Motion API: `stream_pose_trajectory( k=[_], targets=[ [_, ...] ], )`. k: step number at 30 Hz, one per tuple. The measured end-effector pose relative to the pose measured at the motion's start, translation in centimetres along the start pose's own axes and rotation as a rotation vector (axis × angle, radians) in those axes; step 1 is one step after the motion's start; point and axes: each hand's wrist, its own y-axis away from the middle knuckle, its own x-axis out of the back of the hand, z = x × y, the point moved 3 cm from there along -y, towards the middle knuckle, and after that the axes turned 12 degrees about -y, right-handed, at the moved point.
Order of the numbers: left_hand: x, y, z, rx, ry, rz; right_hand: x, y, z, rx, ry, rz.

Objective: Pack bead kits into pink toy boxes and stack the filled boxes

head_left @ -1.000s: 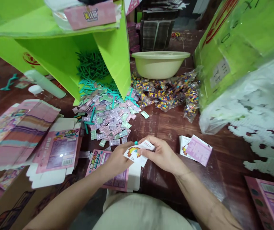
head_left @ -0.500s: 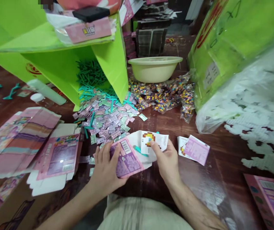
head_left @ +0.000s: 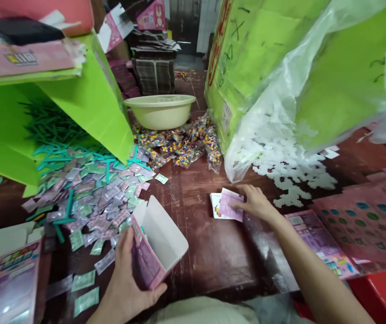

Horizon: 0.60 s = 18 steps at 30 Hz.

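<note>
My left hand [head_left: 128,274] is wrapped around a pink and purple cardboard box [head_left: 150,265], its white inside facing up and its top end open. A bit of teal shows inside; the rest of the contents is hidden by the wall. On the right, my right hand [head_left: 255,202] grips the edge of a pink printed card [head_left: 231,204], thumb on top and fingers at the far side. That card lies over a small stack of white cards [head_left: 215,208] with a brown and yellow pixel picture.
Small pink and green sachets [head_left: 108,198] and teal plastic tools [head_left: 69,209] are heaped at left, before a green carton [head_left: 92,99]. Bags of coloured beads [head_left: 182,148] lie by a cream basin [head_left: 162,112]. White pegboards [head_left: 290,175] spill from a plastic bag at right.
The white picture card has left my right hand, which has moved right to the card stack. My left hand has tilted the box up, showing its open end. The view has swung right.
</note>
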Motion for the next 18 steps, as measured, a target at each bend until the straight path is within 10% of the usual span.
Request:
stream_pose_trajectory(
  k=[8,18],
  targets=[
    [-0.4,-2.6,2.0,-0.122,-0.2,0.095,-0.9,0.2,1.8,-0.103,-0.294,-0.093],
    [-2.8,-6.3,2.1,-0.177,-0.613,-0.046,1.1,3.2,4.0,-0.115,-0.414,0.226]
  ],
)
